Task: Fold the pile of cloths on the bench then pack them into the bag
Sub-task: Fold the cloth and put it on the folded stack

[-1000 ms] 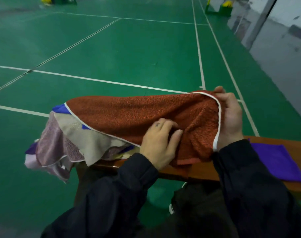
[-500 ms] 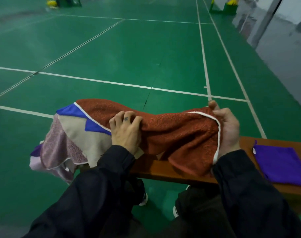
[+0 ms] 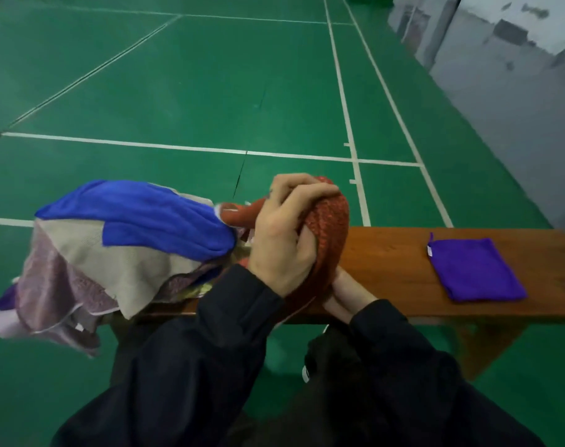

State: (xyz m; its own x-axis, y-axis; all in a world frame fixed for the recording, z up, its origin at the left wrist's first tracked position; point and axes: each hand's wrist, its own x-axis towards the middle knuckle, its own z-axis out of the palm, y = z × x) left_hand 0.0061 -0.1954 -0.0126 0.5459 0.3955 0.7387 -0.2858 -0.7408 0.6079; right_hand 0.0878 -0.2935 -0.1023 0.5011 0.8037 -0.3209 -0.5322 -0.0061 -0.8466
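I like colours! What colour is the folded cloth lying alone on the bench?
Purple: the folded cloth lies flat on the brown bench, in the head view.

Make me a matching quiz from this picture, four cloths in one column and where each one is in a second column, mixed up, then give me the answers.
Cloths:
1. orange towel
2. purple cloth
3. blue cloth
4. beige cloth

Places:
A. lying flat and folded, alone on the right of the bench
B. on top of the pile at the left
C. gripped by the left hand, with the right hand beneath it
D. in the pile, partly under the blue one

Pairs: 1-C, 2-A, 3-B, 4-D
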